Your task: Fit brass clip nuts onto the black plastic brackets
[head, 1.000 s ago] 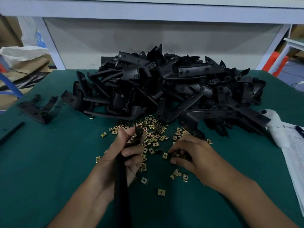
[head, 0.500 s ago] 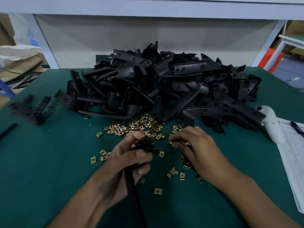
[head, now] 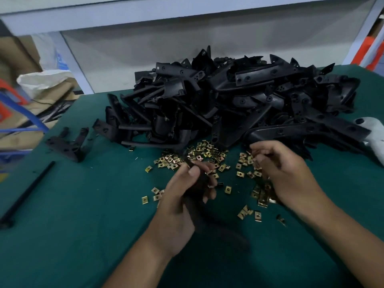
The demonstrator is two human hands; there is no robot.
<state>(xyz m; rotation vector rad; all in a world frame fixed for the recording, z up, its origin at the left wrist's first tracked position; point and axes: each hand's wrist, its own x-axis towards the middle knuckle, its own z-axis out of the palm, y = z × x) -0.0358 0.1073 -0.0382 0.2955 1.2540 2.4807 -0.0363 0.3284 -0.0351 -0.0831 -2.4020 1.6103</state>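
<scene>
The left hand grips a black bracket above the green surface, near the middle of its near edge. Its fingers and thumb curl around the upper end of the bracket, whose long body runs down and to the right under the wrist toward the near edge. The right hand hovers just to the right, fingers bent inward with the tips close together above the scattered nuts; something small may be pinched there, but blur hides it, so I cannot tell whether those fingers hold a nut or nothing.

The brass clip nuts lie loose on the surface in a patch between the hands and the pile, with stragglers spreading toward the near edge on both sides of the left hand and beneath the right hand.

A big pile of black brackets fills the far middle and far right of the surface, reaching its far edge. One separate bracket sits alone near the left edge, and a thin black rod lies slanted closer to the near left corner. A white object pokes out from the pile at the right edge.
</scene>
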